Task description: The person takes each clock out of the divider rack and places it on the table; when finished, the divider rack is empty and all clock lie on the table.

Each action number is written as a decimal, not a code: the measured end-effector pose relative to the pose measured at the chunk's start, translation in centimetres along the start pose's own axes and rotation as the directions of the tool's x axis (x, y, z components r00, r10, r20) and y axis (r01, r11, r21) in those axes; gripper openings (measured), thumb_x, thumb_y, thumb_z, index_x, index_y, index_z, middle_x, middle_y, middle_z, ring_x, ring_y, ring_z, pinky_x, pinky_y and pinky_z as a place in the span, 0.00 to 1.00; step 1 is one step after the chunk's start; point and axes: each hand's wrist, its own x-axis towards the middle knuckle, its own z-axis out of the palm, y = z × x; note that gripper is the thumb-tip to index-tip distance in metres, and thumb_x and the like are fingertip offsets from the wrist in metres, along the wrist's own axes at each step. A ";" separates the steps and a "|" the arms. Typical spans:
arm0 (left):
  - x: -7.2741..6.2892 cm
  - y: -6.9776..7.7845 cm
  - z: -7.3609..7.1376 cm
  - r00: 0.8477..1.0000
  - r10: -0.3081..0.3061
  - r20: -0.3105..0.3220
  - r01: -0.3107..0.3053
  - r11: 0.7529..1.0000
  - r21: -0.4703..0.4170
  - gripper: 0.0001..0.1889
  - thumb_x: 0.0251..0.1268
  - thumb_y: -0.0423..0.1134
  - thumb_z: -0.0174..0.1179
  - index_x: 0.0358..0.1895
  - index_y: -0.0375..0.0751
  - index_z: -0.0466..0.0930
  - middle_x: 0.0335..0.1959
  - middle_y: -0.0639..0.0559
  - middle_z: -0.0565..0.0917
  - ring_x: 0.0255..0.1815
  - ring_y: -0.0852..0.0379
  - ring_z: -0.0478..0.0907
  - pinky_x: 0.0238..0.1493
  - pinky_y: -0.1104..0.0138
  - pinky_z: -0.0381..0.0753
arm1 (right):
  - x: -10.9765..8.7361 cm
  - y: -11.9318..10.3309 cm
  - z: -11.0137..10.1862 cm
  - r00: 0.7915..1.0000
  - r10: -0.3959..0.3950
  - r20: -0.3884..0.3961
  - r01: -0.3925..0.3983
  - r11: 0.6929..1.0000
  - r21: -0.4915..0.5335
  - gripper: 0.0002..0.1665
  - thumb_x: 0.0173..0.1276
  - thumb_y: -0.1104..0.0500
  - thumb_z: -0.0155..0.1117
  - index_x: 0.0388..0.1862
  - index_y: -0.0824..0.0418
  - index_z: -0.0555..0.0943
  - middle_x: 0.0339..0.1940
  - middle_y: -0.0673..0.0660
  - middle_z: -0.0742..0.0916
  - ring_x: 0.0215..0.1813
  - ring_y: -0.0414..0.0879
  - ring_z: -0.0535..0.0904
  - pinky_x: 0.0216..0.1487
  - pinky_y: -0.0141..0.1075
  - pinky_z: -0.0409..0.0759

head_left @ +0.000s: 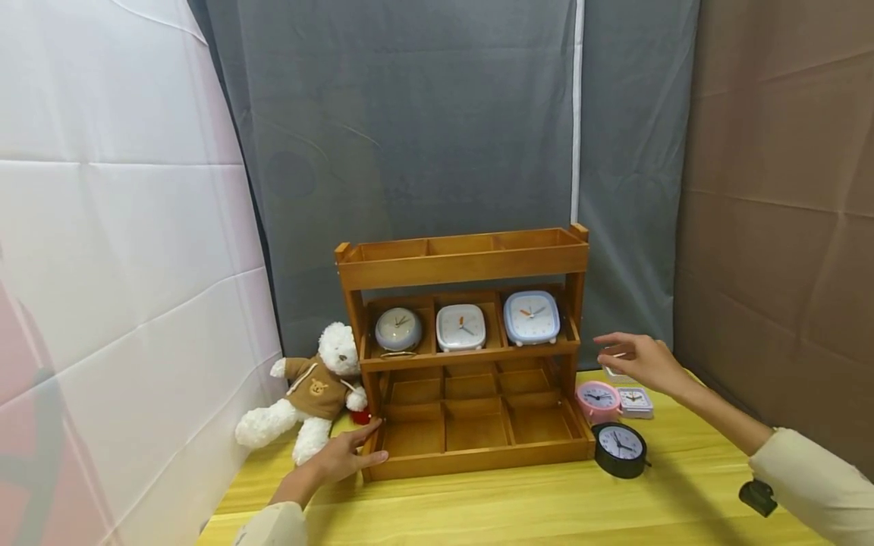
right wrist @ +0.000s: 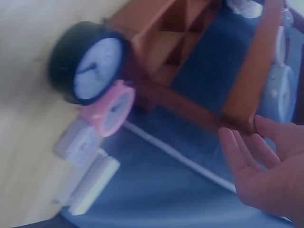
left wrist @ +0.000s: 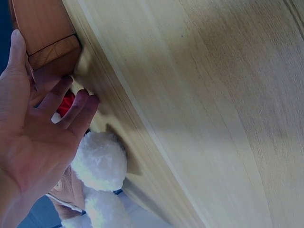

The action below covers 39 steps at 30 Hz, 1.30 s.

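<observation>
A brown wooden shelf rack [head_left: 471, 462] stands on the table. Its middle tier carries a round clock [head_left: 398, 331], a white clock [head_left: 460, 327] and a blue-rimmed clock [head_left: 532, 317], one per compartment. My left hand [head_left: 341, 455] rests at the rack's lower left corner, thumb towards the front and the other fingers extended along the side. To the right of the rack my right hand [head_left: 642, 358] is raised with loosely bent fingers, holding nothing. Below it are a pink alarm clock [head_left: 598, 400], a small square clock [head_left: 636, 402] and a black alarm clock [head_left: 619, 450].
A white teddy bear [head_left: 319, 387] in a brown hoodie sits against the rack's left side, with a small red thing [head_left: 360, 416] beside it. Grey cloth [head_left: 437, 136] hangs behind. White cloth [head_left: 136, 250] encloses the left and brown cloth [head_left: 771, 227] the right.
</observation>
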 end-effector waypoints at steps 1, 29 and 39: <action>0.0 0.0 0.0 1.000 0.001 -0.002 -0.001 1.000 -0.001 0.41 0.73 0.47 0.67 0.78 0.27 0.61 0.72 0.20 0.67 0.68 0.21 0.70 0.65 0.37 0.74 | 0.4 -0.6 -0.1 1.000 -0.004 -0.009 0.004 1.000 -0.008 0.22 0.73 0.60 0.71 0.63 0.68 0.82 0.47 0.67 0.91 0.43 0.57 0.91 0.37 0.41 0.89; -0.1 -0.1 0.2 0.999 -0.032 0.000 0.032 0.999 -0.010 0.42 0.73 0.48 0.67 0.79 0.29 0.60 0.72 0.21 0.67 0.68 0.21 0.70 0.64 0.36 0.74 | 7.9 -5.4 2.8 0.969 -0.233 -0.081 0.227 0.971 -0.073 0.48 0.52 0.57 0.88 0.71 0.65 0.76 0.67 0.70 0.80 0.64 0.67 0.79 0.54 0.54 0.86; 0.0 -0.4 0.2 1.000 -0.028 -0.007 0.028 1.000 -0.009 0.42 0.72 0.50 0.67 0.79 0.30 0.61 0.72 0.21 0.67 0.68 0.21 0.70 0.65 0.36 0.73 | 9.2 -4.7 3.3 0.963 -0.267 -0.025 0.261 0.955 -0.143 0.56 0.47 0.53 0.91 0.75 0.61 0.74 0.70 0.68 0.79 0.68 0.66 0.76 0.66 0.62 0.74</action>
